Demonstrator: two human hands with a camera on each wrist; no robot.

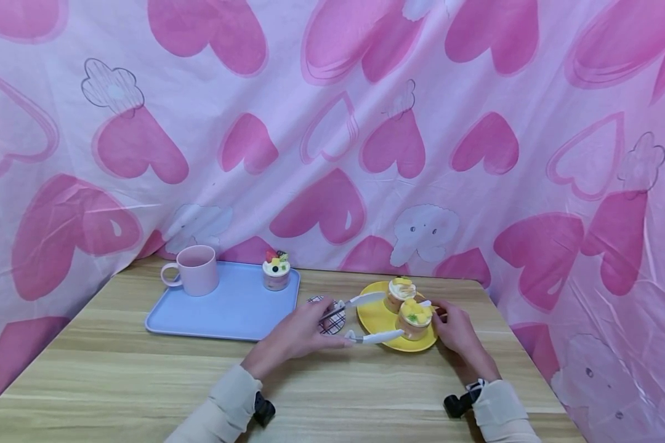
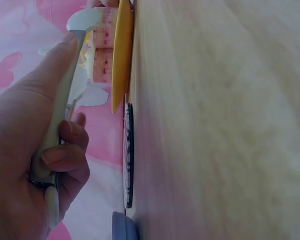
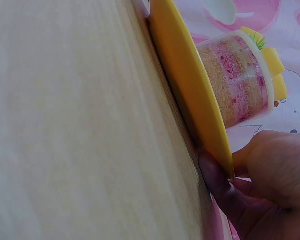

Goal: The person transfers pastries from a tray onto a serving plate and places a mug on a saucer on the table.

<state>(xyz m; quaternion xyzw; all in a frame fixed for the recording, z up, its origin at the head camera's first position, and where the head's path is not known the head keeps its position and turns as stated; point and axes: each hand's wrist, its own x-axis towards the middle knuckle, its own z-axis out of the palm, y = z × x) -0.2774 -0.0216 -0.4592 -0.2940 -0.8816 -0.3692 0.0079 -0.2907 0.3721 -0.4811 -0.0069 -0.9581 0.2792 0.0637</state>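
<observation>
My left hand (image 1: 302, 332) holds a pair of tongs (image 1: 378, 337) with pale, flat tips. The tongs stand spread, their tips reaching over the yellow plate (image 1: 370, 315). Two dessert cups with cream and yellow fruit-like cubes are on that plate: a front cup (image 1: 414, 327) and a back cup (image 1: 397, 300) behind it. One tip is close beside the front cup; whether it touches cannot be told. My right hand (image 1: 457, 332) pinches the plate's right rim. In the right wrist view, the thumb and fingers (image 3: 220, 182) lie at the plate's edge, below the layered cup (image 3: 235, 80).
A plaid round coaster (image 1: 338, 321) lies partly under my left hand's outline. To the left, a blue tray (image 1: 216, 317) bears a pink mug (image 1: 198, 271) and a fruit-topped dessert cup (image 1: 276, 277). A pink heart-print cloth (image 1: 321, 141) hangs behind the wooden table (image 1: 343, 394).
</observation>
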